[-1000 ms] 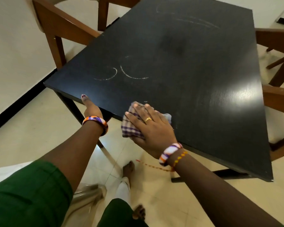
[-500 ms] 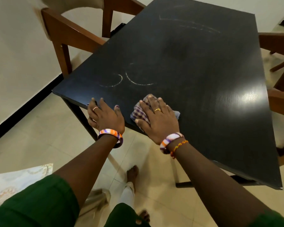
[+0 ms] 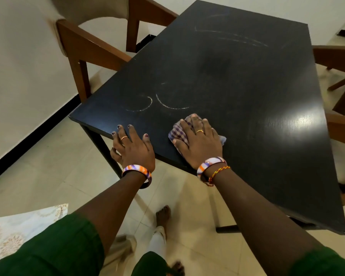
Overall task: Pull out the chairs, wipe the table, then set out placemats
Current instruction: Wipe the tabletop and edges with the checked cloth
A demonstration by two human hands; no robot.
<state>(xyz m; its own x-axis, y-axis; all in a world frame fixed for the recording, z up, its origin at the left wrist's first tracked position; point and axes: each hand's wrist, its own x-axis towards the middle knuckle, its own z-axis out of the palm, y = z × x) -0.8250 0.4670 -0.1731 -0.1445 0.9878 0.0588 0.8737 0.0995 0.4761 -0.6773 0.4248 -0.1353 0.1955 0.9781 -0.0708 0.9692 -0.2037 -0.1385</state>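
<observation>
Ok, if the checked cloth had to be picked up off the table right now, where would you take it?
Probably at the pale corner of the checked cloth poking out on the right of the right hand, coming in from the right. The hand lies flat over most of the bunched cloth, pressing it to the table, so that loose edge is the freest part. The left hand rests on the near table edge.

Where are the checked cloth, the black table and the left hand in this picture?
checked cloth point(image 3: 180, 130): head view, on the fold left of the fingers.
black table point(image 3: 237, 80): head view, on the bare top.
left hand point(image 3: 134, 149): head view, on its back.
</observation>
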